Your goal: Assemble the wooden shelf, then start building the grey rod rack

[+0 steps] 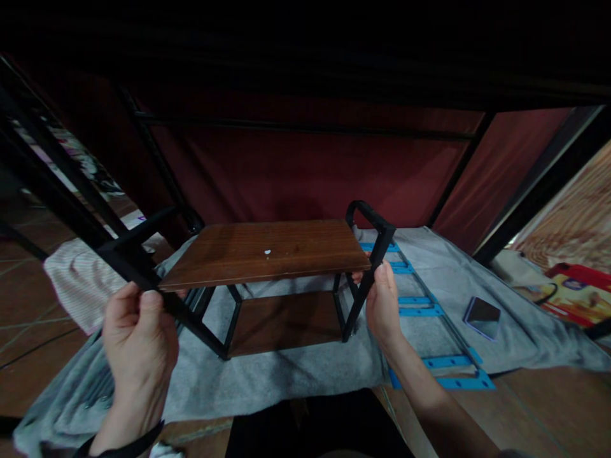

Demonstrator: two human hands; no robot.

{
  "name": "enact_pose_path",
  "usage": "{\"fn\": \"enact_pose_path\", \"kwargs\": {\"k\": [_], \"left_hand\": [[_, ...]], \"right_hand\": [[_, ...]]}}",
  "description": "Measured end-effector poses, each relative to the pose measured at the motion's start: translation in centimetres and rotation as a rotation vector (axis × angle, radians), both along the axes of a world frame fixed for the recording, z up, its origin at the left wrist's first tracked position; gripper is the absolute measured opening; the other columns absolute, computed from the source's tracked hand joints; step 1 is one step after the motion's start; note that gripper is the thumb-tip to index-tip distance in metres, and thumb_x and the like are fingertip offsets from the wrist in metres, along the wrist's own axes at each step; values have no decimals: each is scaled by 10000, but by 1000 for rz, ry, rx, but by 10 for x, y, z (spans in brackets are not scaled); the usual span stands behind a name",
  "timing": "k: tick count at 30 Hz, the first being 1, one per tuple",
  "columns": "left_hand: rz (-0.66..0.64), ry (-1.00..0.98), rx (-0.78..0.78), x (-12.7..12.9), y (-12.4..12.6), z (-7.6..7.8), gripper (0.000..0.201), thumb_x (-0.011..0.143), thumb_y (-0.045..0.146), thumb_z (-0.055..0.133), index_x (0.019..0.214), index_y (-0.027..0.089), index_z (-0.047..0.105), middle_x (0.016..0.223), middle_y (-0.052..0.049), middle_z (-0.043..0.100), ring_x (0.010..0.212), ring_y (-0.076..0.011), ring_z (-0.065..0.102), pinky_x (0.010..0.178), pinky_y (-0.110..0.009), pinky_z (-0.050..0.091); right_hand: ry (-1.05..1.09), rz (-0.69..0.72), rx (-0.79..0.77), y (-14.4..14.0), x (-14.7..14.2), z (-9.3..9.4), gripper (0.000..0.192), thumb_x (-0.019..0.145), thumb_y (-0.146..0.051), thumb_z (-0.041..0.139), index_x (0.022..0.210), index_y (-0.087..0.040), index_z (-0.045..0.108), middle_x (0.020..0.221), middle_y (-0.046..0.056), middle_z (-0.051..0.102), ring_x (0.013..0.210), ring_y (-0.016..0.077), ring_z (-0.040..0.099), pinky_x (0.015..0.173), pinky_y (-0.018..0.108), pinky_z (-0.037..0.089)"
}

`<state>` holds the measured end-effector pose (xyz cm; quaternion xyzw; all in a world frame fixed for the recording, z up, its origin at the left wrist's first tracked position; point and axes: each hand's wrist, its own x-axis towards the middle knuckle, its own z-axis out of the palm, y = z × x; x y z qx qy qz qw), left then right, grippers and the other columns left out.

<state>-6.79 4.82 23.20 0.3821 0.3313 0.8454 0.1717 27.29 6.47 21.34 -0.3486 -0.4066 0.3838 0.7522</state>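
A small two-tier shelf with brown wooden boards and a black metal frame stands on a grey cloth [296, 381]. Its upper board [281, 245] bears a small white spot; the lower board [286, 321] sits close to the cloth. My left hand [143, 337] is closed on the left front post [191, 321], at the corner of the upper board. On the other side, my right hand [384, 302] grips the right front post [365, 286] just below the board's corner, its fingertips partly hidden behind the post.
Blue-and-grey metal frame pieces [449, 362] and a phone [482, 317] lie on the cloth at right. Thin metal rods [98, 381] lie at left near a striped cloth [74, 273]. Black table legs [544, 184] and a dark red sheet [305, 172] surround the space.
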Motion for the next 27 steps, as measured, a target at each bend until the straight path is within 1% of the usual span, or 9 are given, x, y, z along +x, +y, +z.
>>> {"fn": "enact_pose_path", "kwargs": {"k": [3, 6, 8, 11, 13, 18, 21, 24, 27], "left_hand": [[1, 14, -10, 1, -1, 0, 431, 618, 350, 901, 966, 211, 688, 852, 32, 647, 696, -108, 603, 722, -272, 558], [2, 19, 1, 3, -3, 0, 422, 662, 369, 874, 1012, 224, 689, 932, 19, 640, 760, -112, 597, 725, -254, 544], [20, 54, -21, 4, -5, 0, 399, 709, 366, 841, 1052, 233, 687, 998, 7, 637, 795, -109, 585, 723, -230, 522], [81, 163, -114, 4, -7, -1, 381, 762, 357, 802, 1102, 232, 680, 956, 10, 627, 730, -87, 550, 685, -196, 472], [86, 204, -156, 3, -7, -1, 380, 770, 356, 794, 1107, 222, 679, 915, 15, 615, 686, -78, 534, 662, -189, 453], [-32, 148, -172, 4, -5, 5, 379, 700, 314, 847, 1029, 205, 693, 955, 4, 620, 674, -73, 542, 650, -177, 464], [-92, 130, -194, 3, -5, 10, 419, 679, 312, 859, 1054, 206, 705, 897, 13, 618, 654, -69, 534, 651, -167, 474], [-151, 132, -238, 1, -6, 12, 477, 642, 343, 881, 1067, 205, 715, 827, 21, 612, 628, -75, 536, 637, -173, 487], [-191, 130, -267, -1, -5, 14, 508, 609, 352, 900, 1061, 209, 719, 845, 11, 626, 638, -87, 557, 613, -180, 490]], "right_hand": [[-2, -4, -7, 0, 0, -2, 413, 930, -573, 516, 1190, -266, 610, 853, 1, 664, 709, 169, 601, 684, 323, 483], [-17, 26, -18, 0, 0, -4, 437, 921, -588, 523, 1197, -260, 608, 883, 11, 674, 732, 176, 616, 679, 326, 492], [-26, 51, -23, 1, 0, -6, 442, 914, -592, 534, 1197, -259, 606, 935, 20, 686, 773, 186, 636, 686, 331, 500], [-29, 53, -19, 2, 1, -6, 443, 911, -594, 542, 1198, -261, 600, 997, 26, 694, 842, 200, 659, 712, 339, 510], [-31, 36, -14, 3, 2, -6, 454, 911, -605, 536, 1200, -261, 597, 1023, 28, 696, 871, 206, 665, 729, 345, 516], [-34, 22, -10, 4, 7, -7, 489, 913, -621, 523, 1253, -274, 578, 1011, 26, 700, 861, 208, 674, 744, 359, 527], [-51, 6, -19, 5, 8, -9, 504, 920, -624, 507, 1281, -276, 565, 976, 27, 703, 857, 215, 675, 752, 370, 530], [-59, 2, -20, 5, 9, -9, 518, 919, -629, 502, 1294, -276, 554, 992, 30, 703, 871, 219, 675, 766, 378, 534], [-24, 31, -14, 3, 9, -6, 491, 915, -616, 518, 1269, -279, 572, 1041, 27, 701, 891, 212, 674, 777, 372, 539]]}}
